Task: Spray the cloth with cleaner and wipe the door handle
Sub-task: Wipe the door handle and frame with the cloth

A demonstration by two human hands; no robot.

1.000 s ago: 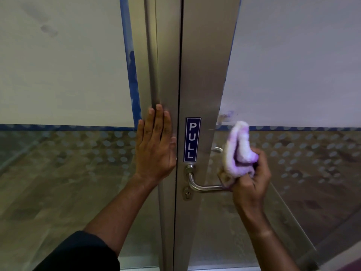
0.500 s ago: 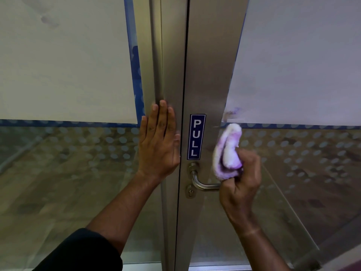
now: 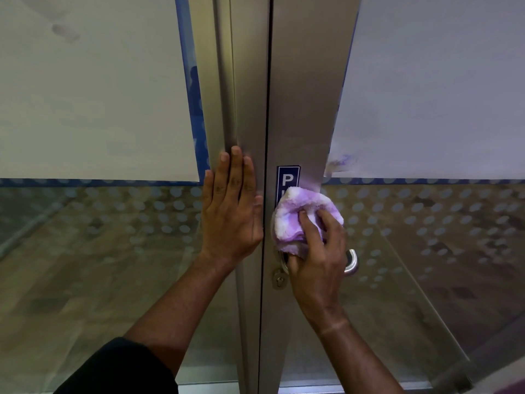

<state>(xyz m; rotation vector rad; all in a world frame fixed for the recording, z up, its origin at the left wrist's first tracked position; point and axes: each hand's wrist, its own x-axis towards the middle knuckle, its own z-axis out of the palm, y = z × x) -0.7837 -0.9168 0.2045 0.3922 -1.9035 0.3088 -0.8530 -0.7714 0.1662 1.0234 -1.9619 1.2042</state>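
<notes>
Clearly, through the head camera, my right hand point(image 3: 318, 257) gripped the bunched cloth point(image 3: 301, 220) and pressed it on the door handle point(image 3: 351, 261) near its base, while my left hand point(image 3: 231, 211) lay open and flat on the door frame point(image 3: 250, 109). No spray bottle showed, so I judged spraying done and wiping underway, the handle's outer end left.

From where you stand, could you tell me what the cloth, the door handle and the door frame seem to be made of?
The cloth: fluffy white-and-purple pile, probably microfibre. The door handle: polished silvery metal, judging by its bright curved highlight, perhaps steel. The door frame: brushed matte grey metal with a soft sheen, likely aluminium.
</notes>
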